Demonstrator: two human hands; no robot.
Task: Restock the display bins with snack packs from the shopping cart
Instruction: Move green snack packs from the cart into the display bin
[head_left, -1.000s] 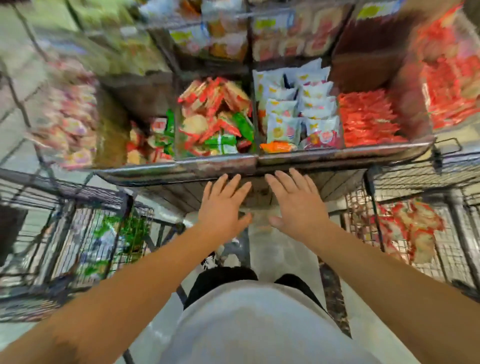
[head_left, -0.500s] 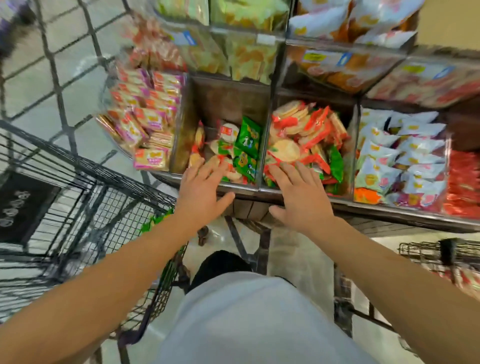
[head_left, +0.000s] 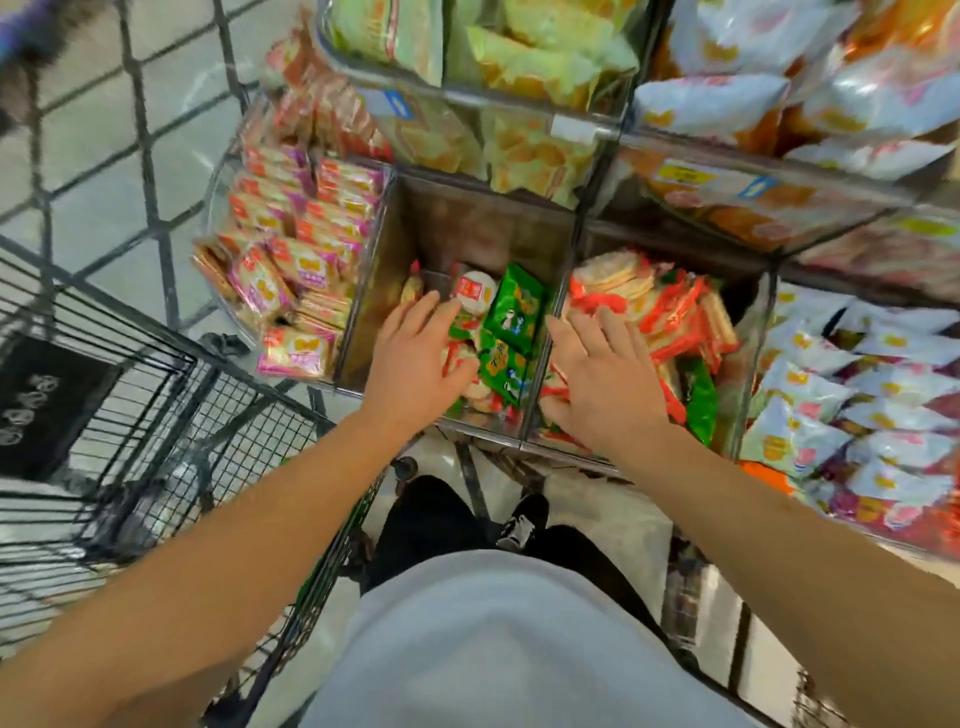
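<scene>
Clear-plastic, half-empty display bin at frame centre is the risky bit: the glossy green and red snack packs lie loose, so a push could slide them over the front lip. Left hand hovers over them, fingers straight and apart; right hand likewise over the fuller neighbouring bin, contact unclear. Black wire shopping cart sits lower left.

The display bins are clear-walled compartments side by side on a shelf. The middle bin is nearly bare at its back, with green and red-white snack packs heaped at its 6 o'clock end. At 9 o'clock stands the black wire shopping cart.
</scene>
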